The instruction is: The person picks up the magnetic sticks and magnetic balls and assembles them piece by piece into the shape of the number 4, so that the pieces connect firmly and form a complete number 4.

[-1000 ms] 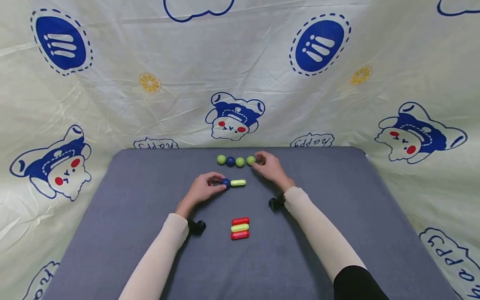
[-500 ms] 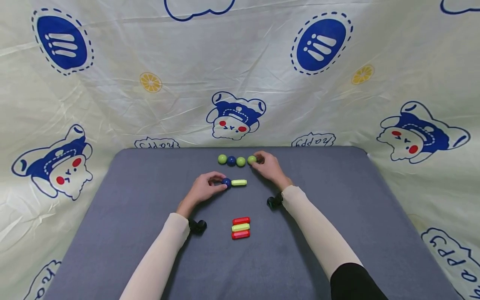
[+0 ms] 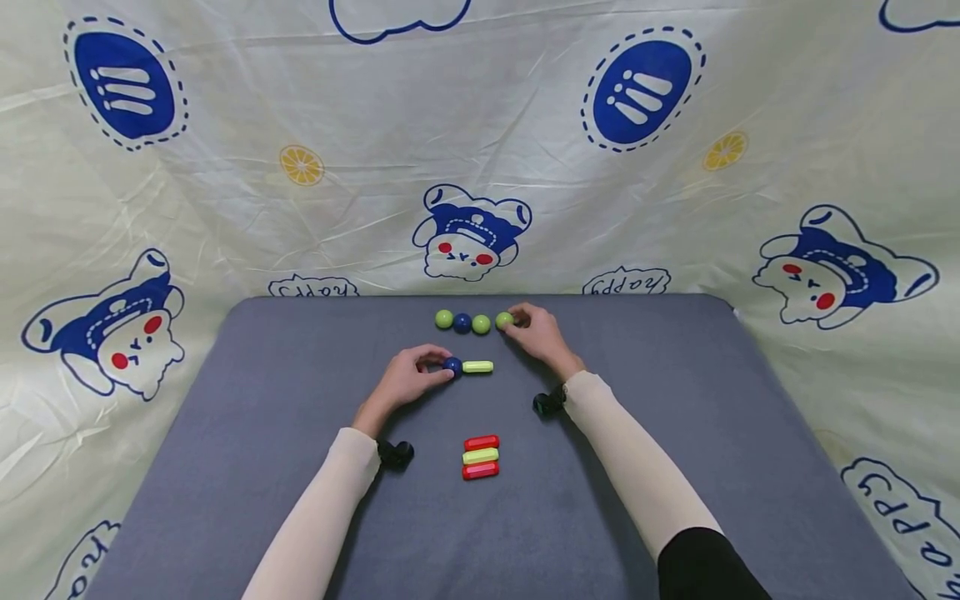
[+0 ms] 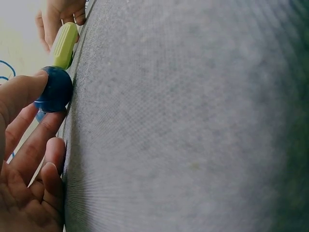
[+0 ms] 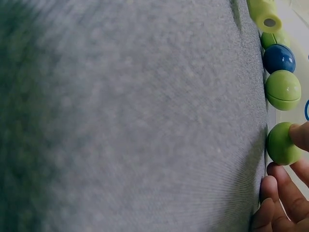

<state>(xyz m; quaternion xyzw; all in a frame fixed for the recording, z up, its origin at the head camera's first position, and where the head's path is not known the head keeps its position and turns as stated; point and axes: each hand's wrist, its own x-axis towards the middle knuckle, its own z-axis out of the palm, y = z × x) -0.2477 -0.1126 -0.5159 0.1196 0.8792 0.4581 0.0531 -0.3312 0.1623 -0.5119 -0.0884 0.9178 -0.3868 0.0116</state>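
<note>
My left hand (image 3: 407, 377) pinches a dark blue ball (image 4: 54, 90) between thumb and fingers on the table. Against that ball's right side lies a yellow-green rod (image 3: 477, 367), lengthwise from left to right; the right wrist view shows a grey disc in its near end. With thumb and fingertips, my right hand (image 3: 538, 335) holds a green ball (image 5: 283, 144) at the right end of the back row. Left of it, a small gap away, sit a green ball (image 5: 283, 90), a blue ball (image 3: 462, 323) and another green ball (image 3: 444, 319), side by side.
Nearer me on the grey table (image 3: 300, 350), a red rod (image 3: 482, 442), a yellow-green rod (image 3: 481, 457) and a second red rod (image 3: 481, 472) lie stacked front to back. A printed pale sheet (image 3: 360, 167) hangs behind the table's far edge.
</note>
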